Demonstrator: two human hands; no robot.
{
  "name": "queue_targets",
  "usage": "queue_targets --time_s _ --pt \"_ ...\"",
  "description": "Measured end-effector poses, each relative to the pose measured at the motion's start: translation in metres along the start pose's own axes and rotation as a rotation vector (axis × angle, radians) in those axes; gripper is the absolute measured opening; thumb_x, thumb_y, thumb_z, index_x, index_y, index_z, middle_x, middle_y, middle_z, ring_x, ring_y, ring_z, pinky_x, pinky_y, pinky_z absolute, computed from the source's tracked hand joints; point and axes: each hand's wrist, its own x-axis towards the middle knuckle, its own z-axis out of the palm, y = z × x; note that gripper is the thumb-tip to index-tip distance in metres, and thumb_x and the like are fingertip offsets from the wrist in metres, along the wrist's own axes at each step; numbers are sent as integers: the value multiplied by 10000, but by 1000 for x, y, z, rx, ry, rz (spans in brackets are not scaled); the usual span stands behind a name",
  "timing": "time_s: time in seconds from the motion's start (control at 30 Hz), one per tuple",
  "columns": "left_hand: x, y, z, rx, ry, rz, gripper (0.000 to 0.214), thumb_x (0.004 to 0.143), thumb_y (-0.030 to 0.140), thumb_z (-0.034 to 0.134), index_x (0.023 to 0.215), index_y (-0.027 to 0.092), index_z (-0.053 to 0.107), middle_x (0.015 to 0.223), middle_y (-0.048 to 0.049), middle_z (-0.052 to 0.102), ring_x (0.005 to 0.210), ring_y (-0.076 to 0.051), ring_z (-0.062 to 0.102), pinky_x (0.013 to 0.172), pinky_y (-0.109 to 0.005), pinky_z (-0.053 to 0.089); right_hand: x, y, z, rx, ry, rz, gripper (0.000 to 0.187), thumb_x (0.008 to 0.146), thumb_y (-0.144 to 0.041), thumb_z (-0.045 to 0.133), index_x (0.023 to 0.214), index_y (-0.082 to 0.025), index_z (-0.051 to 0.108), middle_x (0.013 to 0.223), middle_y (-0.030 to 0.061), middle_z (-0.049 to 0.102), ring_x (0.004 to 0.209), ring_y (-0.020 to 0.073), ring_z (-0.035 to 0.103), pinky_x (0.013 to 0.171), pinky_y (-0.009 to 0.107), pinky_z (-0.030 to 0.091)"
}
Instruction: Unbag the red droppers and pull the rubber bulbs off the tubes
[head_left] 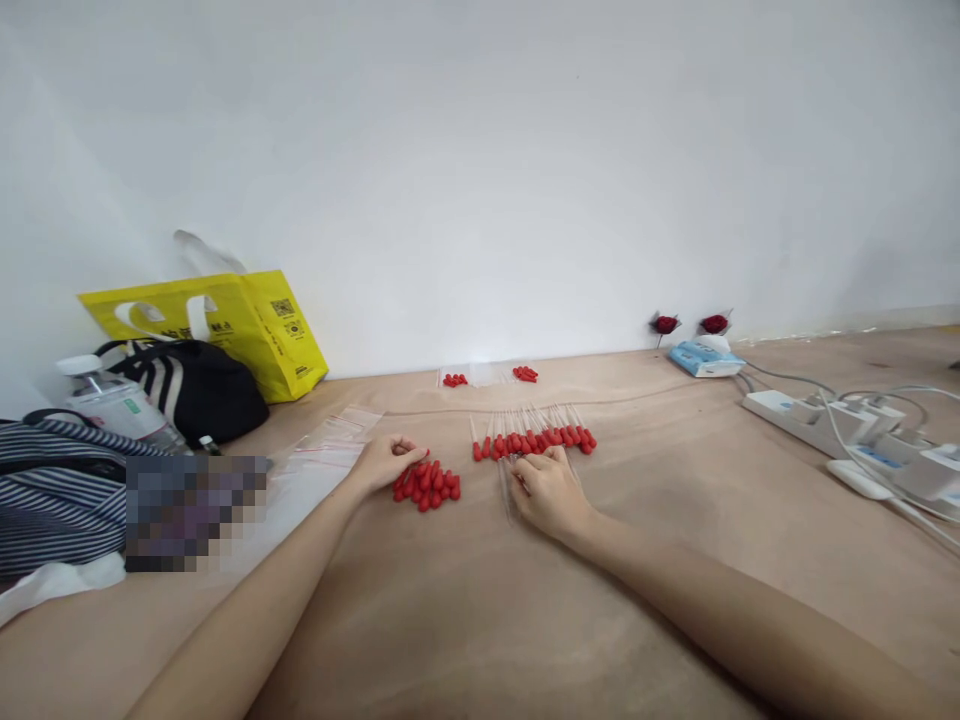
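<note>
A pile of red bulb-shaped pieces [426, 486] lies on the brown tabletop. My left hand [384, 464] is at the pile's upper left, fingers pinched together; a red spot shows at its fingertips, but I cannot tell what they hold. To the right is a row of thin clear sticks with red bulb ends [536, 440], their bulbs towards me. My right hand [551, 492] is closed just below this row, its curled fingers hiding what is in them. A few loose clear sticks [507, 492] lie beside and partly under the right hand.
Clear zip bags [330, 445] lie left of my left hand. Two small red groups [454, 380] sit by the wall. A yellow bag [285, 335], black bag [217, 388] and bottle [124, 405] stand left. Right are tissues [705, 358] and a power strip [780, 405] with cables.
</note>
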Motion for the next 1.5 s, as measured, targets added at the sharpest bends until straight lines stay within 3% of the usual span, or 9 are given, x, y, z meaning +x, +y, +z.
queue_targets --time_s 0.27,0.4,0.5,0.7,0.9,1.13,1.27,1.37,1.5 --pt "-3 3 -4 90 47 0 447 709 533 401 751 152 631 716 -40 670 698 -192 601 612 -256 415 -3 -14 -4 -25 -145 10 146 721 -119 461 608 -151 547 619 21 558 625 121 465 672 301 207" --pt "2 12 0 202 63 6 376 706 488 423 720 178 634 726 -28 670 716 -196 597 640 -269 417 -5 -18 -7 5 -202 42 184 780 -191 444 657 -160 577 669 29 557 660 128 468 697 312 209" --pt "4 31 9 318 91 16 295 658 456 499 692 206 651 844 -50 668 883 -257 563 779 -360 383 -5 -20 -8 18 -212 55 207 804 -248 445 693 -162 597 694 34 559 674 133 473 713 318 214" --pt "10 76 38 477 66 61 330 629 507 510 582 215 656 893 -96 657 1037 -336 469 875 -494 267 -8 -8 -16 60 -97 106 233 823 -294 451 707 -174 613 680 21 564 676 129 481 740 319 218" --pt "21 90 58 543 34 -56 353 588 496 552 615 160 655 916 -168 651 994 -383 506 841 -511 286 -25 26 -31 31 50 56 210 814 -250 458 710 -184 628 675 11 574 661 113 493 768 316 228" --pt "22 95 48 540 -7 -101 281 656 424 534 678 161 632 827 -156 668 886 -342 584 767 -454 373 -27 40 -36 95 118 152 178 794 -234 483 712 -202 637 669 -2 597 634 101 524 754 314 249" --pt "-7 96 24 504 19 26 267 812 326 369 823 161 580 759 -101 659 766 -230 618 669 -322 425 -29 46 -35 121 113 224 163 797 -244 476 751 -218 630 698 4 602 681 128 544 753 332 269" --pt "-42 88 18 449 16 176 250 866 315 305 926 187 511 712 -30 636 697 -162 609 641 -262 432 -30 52 -34 152 159 269 214 798 -290 472 963 -218 588 829 45 601 794 173 546 749 341 319" --pt "-80 69 35 299 82 622 122 841 227 398 819 181 509 784 -32 608 742 -159 579 669 -272 446 -29 48 -40 244 135 165 442 775 -369 507 1176 -190 455 1034 108 533 973 217 486 806 366 368"
